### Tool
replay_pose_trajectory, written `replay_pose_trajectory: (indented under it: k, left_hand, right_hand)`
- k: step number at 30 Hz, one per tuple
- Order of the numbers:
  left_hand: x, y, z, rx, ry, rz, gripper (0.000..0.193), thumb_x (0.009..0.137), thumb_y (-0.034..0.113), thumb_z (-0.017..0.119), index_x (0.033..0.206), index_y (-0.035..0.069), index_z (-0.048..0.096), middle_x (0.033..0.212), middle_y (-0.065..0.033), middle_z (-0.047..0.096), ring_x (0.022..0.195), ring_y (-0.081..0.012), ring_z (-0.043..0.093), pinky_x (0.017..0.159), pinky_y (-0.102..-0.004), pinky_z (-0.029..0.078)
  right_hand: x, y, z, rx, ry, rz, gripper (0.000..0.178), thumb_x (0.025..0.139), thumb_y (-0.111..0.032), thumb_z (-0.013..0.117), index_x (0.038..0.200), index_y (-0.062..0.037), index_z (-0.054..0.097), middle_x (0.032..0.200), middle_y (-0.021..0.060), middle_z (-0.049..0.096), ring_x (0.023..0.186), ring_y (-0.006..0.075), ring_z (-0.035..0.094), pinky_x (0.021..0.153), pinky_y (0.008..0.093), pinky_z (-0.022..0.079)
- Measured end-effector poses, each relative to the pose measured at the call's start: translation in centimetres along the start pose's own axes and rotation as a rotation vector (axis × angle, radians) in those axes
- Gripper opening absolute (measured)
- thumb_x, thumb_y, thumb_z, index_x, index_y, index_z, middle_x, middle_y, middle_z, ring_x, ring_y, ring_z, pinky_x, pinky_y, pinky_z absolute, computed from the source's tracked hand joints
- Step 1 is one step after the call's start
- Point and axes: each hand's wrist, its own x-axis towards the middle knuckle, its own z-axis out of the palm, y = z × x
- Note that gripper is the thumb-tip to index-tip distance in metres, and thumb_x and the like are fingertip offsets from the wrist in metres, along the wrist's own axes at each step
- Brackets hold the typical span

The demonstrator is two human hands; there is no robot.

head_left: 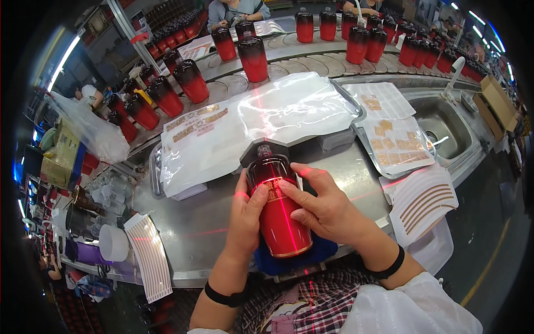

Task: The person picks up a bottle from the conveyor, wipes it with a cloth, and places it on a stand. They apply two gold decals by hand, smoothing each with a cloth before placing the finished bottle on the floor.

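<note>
A glossy bottle (281,222), red below and darkening to black at the shoulder, lies tilted in front of me with its neck pointing away. It rests on a dark blue cloth pad (324,252), and its neck end sits at a dark angular holder (248,155). My left hand (243,214) wraps the bottle's left side, thumb on top. From the right, my right hand (328,209) has its fingers on the bottle, with a fingertip pressing at a gold decal (274,190) on the upper front. A red light line runs lengthwise over bottle and decal.
Decal sheets lie under clear film (300,106) on trays ahead. More gold decal sheets (397,142) are at the right, beside a sink (445,119). Striped strips (149,256) and a white cup (113,243) stand left. Beyond, a conveyor carries several red-black bottles (253,58); co-workers sit behind.
</note>
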Motion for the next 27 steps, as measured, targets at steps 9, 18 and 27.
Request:
replay_pose_trajectory:
  k: [9,18,27]
  left_hand:
    - [0.21,-0.19,0.2,0.008,-0.013,0.028,0.05,0.097,0.024,0.055,0.136,-0.002,0.036,0.119,-0.0115,0.057,0.106,-0.014,0.057,0.091,-0.0277,0.047]
    - [0.02,0.0,0.06,0.017,-0.011,0.02,0.05,0.097,0.022,0.056,0.136,-0.001,0.036,0.119,-0.011,0.057,0.106,-0.0141,0.056,0.092,-0.0275,0.047]
    - [0.08,-0.04,0.18,0.017,-0.007,0.016,0.048,0.097,0.022,0.055,0.135,0.0,0.038,0.119,-0.0105,0.057,0.106,-0.0137,0.056,0.091,-0.0276,0.047]
  right_hand:
    - [0.26,-0.26,-0.18,-0.026,0.017,0.0,0.05,0.082,-0.017,0.07,0.13,-0.0063,0.057,0.13,0.0258,0.047,0.109,0.0408,0.051,0.096,0.0442,0.044]
    - [0.46,-0.23,0.19,-0.058,0.035,-0.018,0.048,0.082,-0.017,0.071,0.126,-0.0051,0.059,0.129,0.0256,0.048,0.11,0.0405,0.051,0.096,0.0446,0.044]
    - [0.68,-0.19,0.13,-0.045,0.036,-0.011,0.049,0.08,-0.017,0.072,0.126,-0.0052,0.059,0.13,0.0249,0.047,0.112,0.0411,0.05,0.096,0.0448,0.045]
